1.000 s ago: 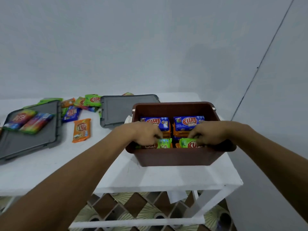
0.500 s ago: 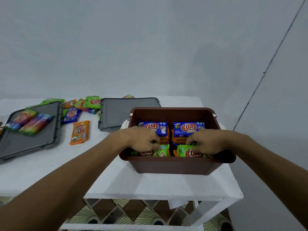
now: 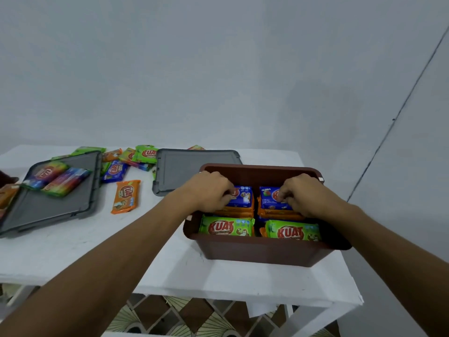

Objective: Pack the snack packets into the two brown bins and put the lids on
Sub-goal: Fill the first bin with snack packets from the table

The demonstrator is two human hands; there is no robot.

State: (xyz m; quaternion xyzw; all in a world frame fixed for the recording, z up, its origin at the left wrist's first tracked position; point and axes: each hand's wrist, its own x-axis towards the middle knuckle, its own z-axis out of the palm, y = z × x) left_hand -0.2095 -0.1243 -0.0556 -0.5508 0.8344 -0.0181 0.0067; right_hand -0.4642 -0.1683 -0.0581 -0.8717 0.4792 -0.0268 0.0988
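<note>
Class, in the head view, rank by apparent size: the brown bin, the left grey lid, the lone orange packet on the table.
1. brown bin
2. left grey lid, cropped by the frame edge
3. lone orange packet

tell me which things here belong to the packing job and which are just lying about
Job: brown bin, blue packets gripped by left hand and right hand, green packets, loose orange packet, rainbow packets, near grey lid, left grey lid.
Just lying about: white table, patterned floor.
</note>
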